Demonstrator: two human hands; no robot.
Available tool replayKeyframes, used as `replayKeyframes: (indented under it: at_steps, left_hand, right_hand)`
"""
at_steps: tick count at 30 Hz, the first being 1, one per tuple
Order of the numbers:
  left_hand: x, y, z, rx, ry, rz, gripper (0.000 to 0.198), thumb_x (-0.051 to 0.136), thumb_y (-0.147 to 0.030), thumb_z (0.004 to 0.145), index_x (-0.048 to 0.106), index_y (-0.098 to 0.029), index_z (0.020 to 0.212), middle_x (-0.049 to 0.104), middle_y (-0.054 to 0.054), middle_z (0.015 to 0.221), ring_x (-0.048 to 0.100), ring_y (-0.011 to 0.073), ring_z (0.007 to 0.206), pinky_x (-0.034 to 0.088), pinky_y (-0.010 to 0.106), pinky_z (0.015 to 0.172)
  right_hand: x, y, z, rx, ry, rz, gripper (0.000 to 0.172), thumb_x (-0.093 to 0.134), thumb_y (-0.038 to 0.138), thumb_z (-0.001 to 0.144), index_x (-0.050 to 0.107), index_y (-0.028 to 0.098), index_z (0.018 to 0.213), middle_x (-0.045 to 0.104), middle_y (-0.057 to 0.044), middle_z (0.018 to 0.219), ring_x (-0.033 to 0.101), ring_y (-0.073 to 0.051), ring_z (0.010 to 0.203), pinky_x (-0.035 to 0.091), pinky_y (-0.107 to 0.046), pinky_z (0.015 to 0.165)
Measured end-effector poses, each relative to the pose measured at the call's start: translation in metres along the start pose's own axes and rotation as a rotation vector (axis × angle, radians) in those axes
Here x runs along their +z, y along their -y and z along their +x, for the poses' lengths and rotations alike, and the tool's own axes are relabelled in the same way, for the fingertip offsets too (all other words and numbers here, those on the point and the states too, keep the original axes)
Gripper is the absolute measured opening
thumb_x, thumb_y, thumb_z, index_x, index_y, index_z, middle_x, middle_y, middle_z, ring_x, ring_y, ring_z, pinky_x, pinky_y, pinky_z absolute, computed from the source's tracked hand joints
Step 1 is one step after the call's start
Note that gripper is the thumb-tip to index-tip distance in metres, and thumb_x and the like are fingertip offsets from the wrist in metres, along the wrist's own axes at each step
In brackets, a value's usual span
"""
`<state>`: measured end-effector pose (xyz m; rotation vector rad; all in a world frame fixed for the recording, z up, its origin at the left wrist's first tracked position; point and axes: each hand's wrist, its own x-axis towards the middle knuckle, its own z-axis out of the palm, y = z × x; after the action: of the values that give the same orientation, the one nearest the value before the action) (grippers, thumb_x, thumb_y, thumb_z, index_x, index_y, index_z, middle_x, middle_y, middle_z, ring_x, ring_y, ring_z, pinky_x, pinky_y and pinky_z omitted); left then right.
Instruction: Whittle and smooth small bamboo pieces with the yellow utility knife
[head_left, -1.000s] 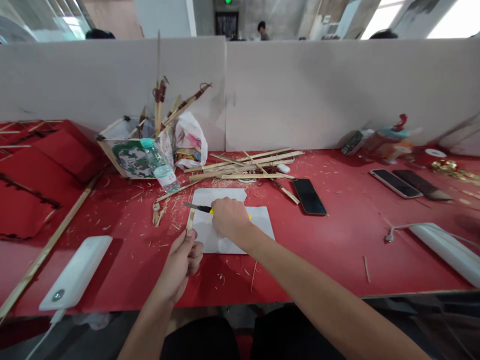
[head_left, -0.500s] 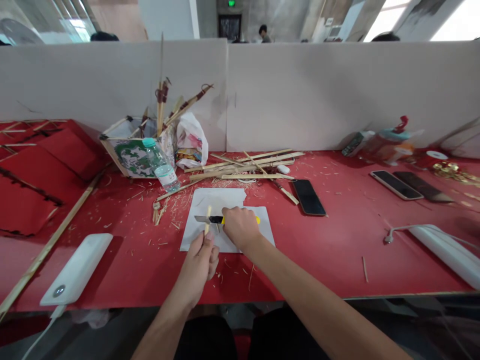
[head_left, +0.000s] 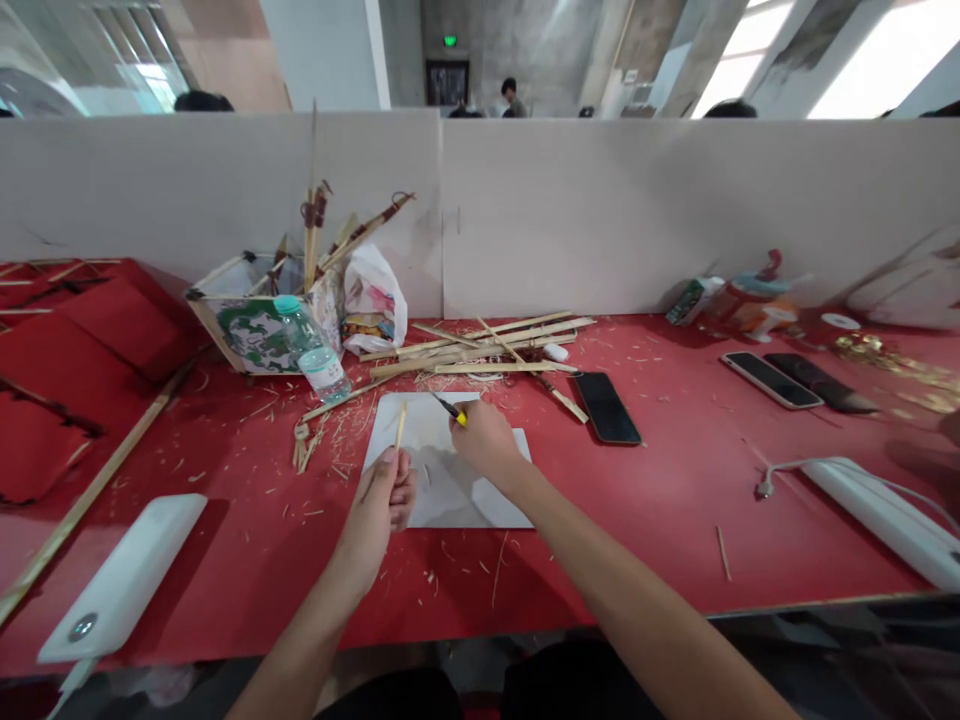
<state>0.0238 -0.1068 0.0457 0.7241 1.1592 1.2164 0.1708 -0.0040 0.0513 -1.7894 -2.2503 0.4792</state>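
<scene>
My right hand (head_left: 487,440) grips the yellow-and-black knife (head_left: 460,417), now lifted right of the slim pale wooden stick (head_left: 401,424) my left hand (head_left: 386,492) pinches; cutting seems paused.

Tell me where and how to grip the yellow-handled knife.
The knife is probably best taken by its yellow handle, coming from the right and near side, as the right hand holds it. The narrow, bare blade points left and away from the person, so fingers wrapped around the handle should sit behind it.
</scene>
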Motion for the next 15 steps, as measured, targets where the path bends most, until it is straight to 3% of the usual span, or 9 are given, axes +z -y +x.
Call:
replayKeyframes:
  at_steps: [6,9,12,15]
  left_hand:
    - [0.006,0.002,0.045,0.256,-0.05,0.236,0.04,0.059,-0.055,0.089,0.045,-0.02,0.076,0.043,-0.006,0.066,0.036,0.0063,0.049,0.029,0.017,0.044]
    - [0.01,0.005,0.067,0.314,-0.033,0.352,0.035,0.056,-0.055,0.091,0.055,-0.021,0.086,0.05,-0.003,0.068,0.045,0.0098,0.055,0.036,0.019,0.05]
    - [0.013,0.012,0.08,0.369,-0.043,0.391,0.039,0.056,-0.056,0.092,0.061,-0.021,0.105,0.048,-0.004,0.066,0.044,0.0112,0.057,0.034,0.02,0.052]
    - [0.013,0.022,0.08,0.367,-0.009,0.367,0.043,0.048,-0.059,0.094,0.06,-0.02,0.108,0.041,-0.005,0.065,0.038,0.0109,0.056,0.031,0.02,0.051]
  right_hand:
    - [-0.012,-0.035,0.002,-0.034,-0.06,0.105,0.024,0.045,0.019,0.088,0.068,0.023,0.095,0.072,-0.001,0.08,0.067,-0.016,0.073,0.037,-0.022,0.057]
    - [-0.008,-0.048,-0.001,-0.02,-0.109,0.084,0.021,0.047,0.027,0.091,0.067,0.022,0.093,0.071,-0.002,0.078,0.064,-0.017,0.069,0.034,-0.024,0.055]
    - [0.0,-0.054,-0.004,-0.002,-0.138,0.033,0.023,0.05,0.034,0.092,0.068,0.021,0.087,0.071,-0.005,0.075,0.064,-0.019,0.069,0.031,-0.026,0.055]
    - [0.006,-0.052,-0.005,0.007,-0.153,-0.025,0.027,0.049,0.039,0.094,0.069,0.023,0.084,0.072,-0.007,0.076,0.065,-0.021,0.07,0.028,-0.028,0.056]
